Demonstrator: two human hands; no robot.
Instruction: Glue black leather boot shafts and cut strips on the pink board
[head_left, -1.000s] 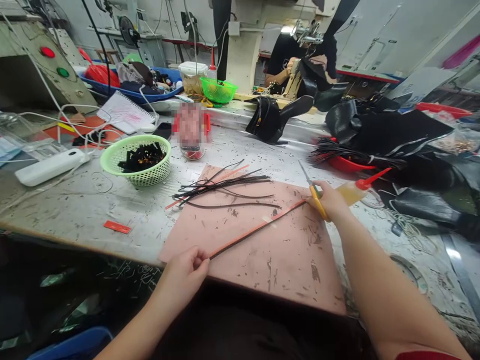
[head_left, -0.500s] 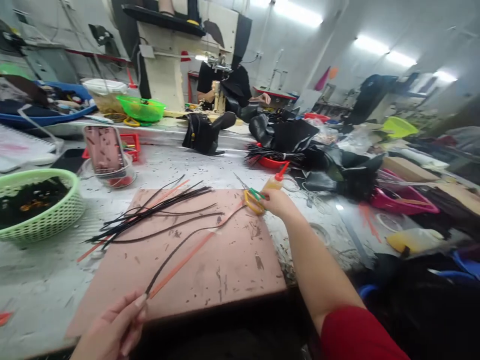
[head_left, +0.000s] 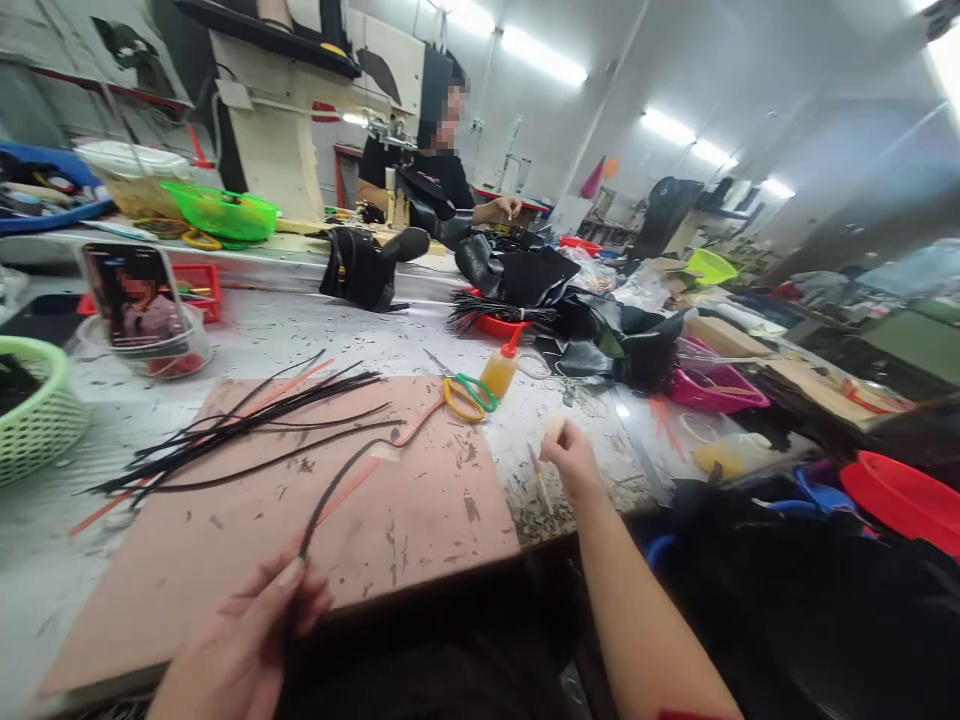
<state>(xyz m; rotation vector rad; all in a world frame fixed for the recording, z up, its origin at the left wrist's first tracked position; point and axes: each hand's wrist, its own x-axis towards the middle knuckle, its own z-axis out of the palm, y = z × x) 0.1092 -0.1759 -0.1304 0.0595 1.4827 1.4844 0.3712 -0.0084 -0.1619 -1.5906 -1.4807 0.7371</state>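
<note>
My left hand (head_left: 259, 620) pinches the near end of a thin black strip (head_left: 337, 485) at the front edge of the pink cutting board (head_left: 420, 540). The strip runs away across the board, with an orange strip (head_left: 349, 492) partly beneath it. On the bare table right of the board, my right hand (head_left: 576, 462) is closed, fingertips together; a small pale thing shows at them, too blurred to name. A thin pen-like stick (head_left: 541, 480) lies beside it. Scissors (head_left: 466, 396) with green and yellow handles rest at the board's far right corner, near a glue bottle (head_left: 501, 368) with a red nozzle.
A bundle of black strips (head_left: 247, 430) lies across the board's left part. Beyond are a phone (head_left: 135, 295) in a clear tub, a green basket (head_left: 34, 410), black leather pieces (head_left: 525, 270) and a pink tray (head_left: 716, 385). A co-worker (head_left: 442, 170) sits across the table.
My right hand has let go of the scissors, which now lie down, and has moved nearer to me and right. My left hand still holds the strip. The view has turned right.
</note>
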